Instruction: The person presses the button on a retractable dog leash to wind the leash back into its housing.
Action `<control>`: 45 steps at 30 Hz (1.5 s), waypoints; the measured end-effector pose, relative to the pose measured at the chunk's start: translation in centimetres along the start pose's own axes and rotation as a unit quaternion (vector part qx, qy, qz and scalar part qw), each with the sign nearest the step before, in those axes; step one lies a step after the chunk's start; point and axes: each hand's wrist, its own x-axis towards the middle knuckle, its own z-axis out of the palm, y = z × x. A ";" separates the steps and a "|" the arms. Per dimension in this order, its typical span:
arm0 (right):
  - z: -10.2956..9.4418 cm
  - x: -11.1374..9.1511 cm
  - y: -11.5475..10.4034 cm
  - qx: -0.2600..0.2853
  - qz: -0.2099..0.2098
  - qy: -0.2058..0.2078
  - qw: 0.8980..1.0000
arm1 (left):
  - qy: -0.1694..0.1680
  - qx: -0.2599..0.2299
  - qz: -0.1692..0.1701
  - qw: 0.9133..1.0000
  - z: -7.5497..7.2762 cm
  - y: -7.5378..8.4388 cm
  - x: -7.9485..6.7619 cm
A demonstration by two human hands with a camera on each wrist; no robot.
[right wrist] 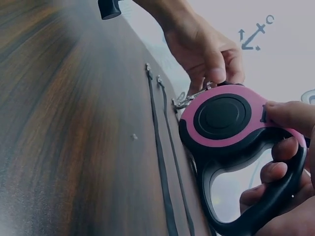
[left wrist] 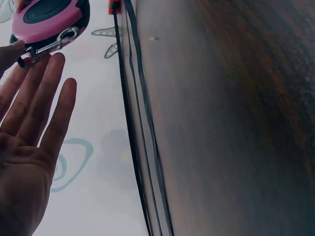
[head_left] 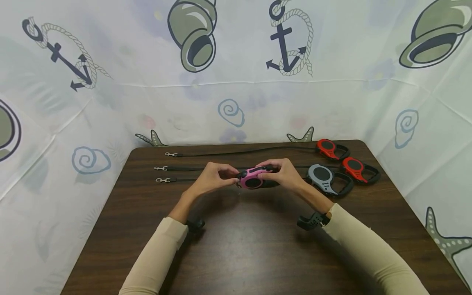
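Observation:
A pink and black retractable dog leash (head_left: 252,182) is held up over the table's middle. My right hand (head_left: 285,174) grips its black loop handle (right wrist: 275,209), the fingers curled through the loop and the thumb on the button side of the casing. At the casing's other end my left hand (head_left: 215,178) pinches the base of the metal leash clip (left wrist: 56,43) between thumb and fingertips. In the left wrist view, the other left fingers (left wrist: 58,118) stretch out straight. The clip lies close against the pink casing.
On the brown table (head_left: 236,246), a red leash (head_left: 326,144), another red leash (head_left: 354,164) and a grey leash (head_left: 320,173) lie at the right. Their black straps run leftward to metal clips (head_left: 161,168). A patterned cloth (head_left: 177,110) hangs behind.

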 end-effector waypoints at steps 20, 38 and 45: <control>1.2 -0.7 1.5 0.081 0.103 -0.020 0.991 | -0.072 0.007 -0.058 0.996 0.9 -0.9 -0.6; 2.2 -1.8 3.5 0.135 0.174 -0.033 0.975 | -0.142 0.046 -0.090 0.985 2.1 -0.7 -0.7; 2.0 -2.0 3.4 0.092 0.204 -0.029 0.974 | -0.163 0.067 -0.078 0.981 2.5 -0.9 -0.4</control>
